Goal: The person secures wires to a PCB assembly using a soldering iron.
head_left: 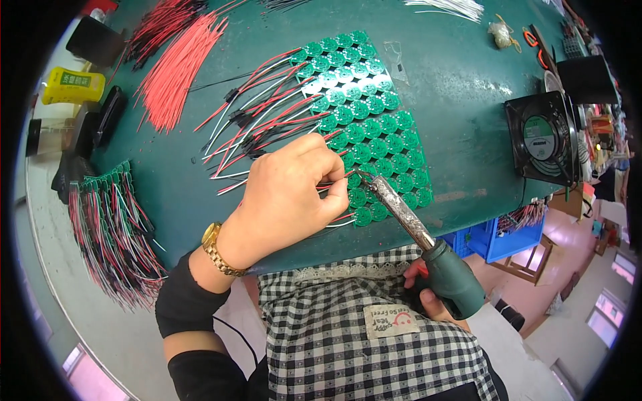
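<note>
The green handle of the soldering iron [409,219] is gripped by the right hand [438,311]. By the left hand [287,187], a red wire [349,174] is pinched between thumb and forefinger, its end held close to the iron's tip; whether they touch cannot be told. Because the tip is so near, skin could be burned by a slip. Just beyond, the boards [382,147] are laid in rows on the counter [461,134], with leads [251,144] spread leftward from them. The boards could be shifted by a tug on these, and nearby insulation could be scorched by a stray tip. Farther off, the fan [540,137] is set at the right, and loose red wires [180,80] are heaped at the left.
</note>
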Motion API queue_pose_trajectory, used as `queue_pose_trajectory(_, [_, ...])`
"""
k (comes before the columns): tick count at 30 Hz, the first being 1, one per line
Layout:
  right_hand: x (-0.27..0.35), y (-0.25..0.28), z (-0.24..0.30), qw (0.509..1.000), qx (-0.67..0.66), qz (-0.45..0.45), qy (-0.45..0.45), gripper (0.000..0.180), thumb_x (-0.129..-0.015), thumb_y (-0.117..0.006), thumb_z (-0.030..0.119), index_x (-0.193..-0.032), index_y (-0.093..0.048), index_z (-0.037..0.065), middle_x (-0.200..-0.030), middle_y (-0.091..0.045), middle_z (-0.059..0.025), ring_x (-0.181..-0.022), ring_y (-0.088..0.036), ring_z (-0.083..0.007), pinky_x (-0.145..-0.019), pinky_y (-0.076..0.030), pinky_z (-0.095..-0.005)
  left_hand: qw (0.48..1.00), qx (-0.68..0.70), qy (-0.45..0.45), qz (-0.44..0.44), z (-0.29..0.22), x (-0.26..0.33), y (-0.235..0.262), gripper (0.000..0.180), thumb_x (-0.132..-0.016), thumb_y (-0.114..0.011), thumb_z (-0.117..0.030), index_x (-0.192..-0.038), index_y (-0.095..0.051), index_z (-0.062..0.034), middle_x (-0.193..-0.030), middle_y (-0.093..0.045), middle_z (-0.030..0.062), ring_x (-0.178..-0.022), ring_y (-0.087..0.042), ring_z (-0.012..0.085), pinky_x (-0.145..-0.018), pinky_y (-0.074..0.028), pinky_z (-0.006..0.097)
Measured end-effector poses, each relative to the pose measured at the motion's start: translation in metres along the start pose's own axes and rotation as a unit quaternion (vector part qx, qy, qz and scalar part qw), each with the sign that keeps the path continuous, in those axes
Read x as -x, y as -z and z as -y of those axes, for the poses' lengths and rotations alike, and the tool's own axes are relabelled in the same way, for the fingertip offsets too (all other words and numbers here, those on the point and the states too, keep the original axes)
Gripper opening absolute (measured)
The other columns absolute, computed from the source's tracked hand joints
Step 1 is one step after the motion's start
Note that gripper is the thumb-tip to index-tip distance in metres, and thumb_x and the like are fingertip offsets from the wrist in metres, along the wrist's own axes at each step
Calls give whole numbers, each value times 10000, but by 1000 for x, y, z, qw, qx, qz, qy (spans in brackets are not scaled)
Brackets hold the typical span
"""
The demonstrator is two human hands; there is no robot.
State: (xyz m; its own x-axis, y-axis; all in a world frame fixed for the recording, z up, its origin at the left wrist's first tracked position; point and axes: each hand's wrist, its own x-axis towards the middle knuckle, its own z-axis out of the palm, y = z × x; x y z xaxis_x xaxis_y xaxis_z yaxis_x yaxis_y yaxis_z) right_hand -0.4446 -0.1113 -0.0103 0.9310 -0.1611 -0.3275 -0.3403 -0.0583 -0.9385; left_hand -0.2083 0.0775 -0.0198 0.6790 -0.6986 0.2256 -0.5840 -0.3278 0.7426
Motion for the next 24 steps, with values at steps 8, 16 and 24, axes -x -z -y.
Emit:
queue_pose_trajectory(8, [0,-13,17,992,-91,-83,-22,588,-775,-747,398,-1177,-490,53,-906,-594,-142,-812,-595,-219,-728,-484,-350,1000,5,7,6,1,0,3,122,-662,-663,26,-689,-553,-20,-661,-508,50,-564,-536,139,-503,-444,258])
queue_pose_trajectory(16, [-11,-6,-16,985,-145,-75,50,540,-809,-693,373,-1157,-499,9,-951,-580,-119,-830,-589,-192,-758,-490,-328,1000,19,24,2,0,1,5,110,-675,-667,6,-691,-564,-31,-663,-512,50,-550,-535,149,-492,-439,265])
queue_pose_trajectory(24, [-23,-6,-28,968,-198,-118,95,667,-787,-693,408,-1257,-415,24,-919,-561,-145,-705,-567,-182,-608,-482,-285,993,-75,-36,86,-5,-10,34,89,-742,-649,-110,-763,-574,-65,-759,-559,76,-646,-585,247,-551,-471,348])
